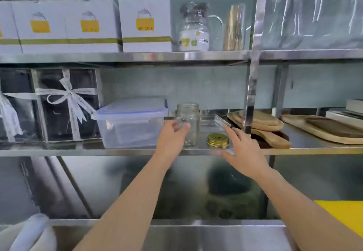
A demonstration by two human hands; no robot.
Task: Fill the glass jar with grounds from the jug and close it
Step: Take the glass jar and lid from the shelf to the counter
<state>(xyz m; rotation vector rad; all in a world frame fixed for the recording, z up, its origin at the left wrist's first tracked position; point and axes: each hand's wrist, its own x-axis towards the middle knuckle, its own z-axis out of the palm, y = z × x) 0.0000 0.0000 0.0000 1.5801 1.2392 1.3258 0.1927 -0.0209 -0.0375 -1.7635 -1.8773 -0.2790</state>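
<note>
1. Far left of the clear glass jar (188,123), on the same steel middle shelf (82,152), stand dark gift boxes tied with white ribbon (67,103).
2. Just left of the jar sits a clear plastic tub with a blue-trimmed lid (130,122).
3. The left hand (172,133) reaches in from below, its fingers curled around the jar's left side and touching the glass; the jar stands upright, empty and without a lid.
4. Just right of the jar, flat on the shelf, lies a round gold metal lid (218,139).
5. The right hand (242,148) hovers just right of that lid with fingers spread and holding nothing.
6. Further right of the jar lie stacked wooden boards (261,123).
7. Above the jar, on the upper shelf, stands a glass jug with a handle (194,30), with white boxes bearing yellow labels (145,24) to its left.
</note>
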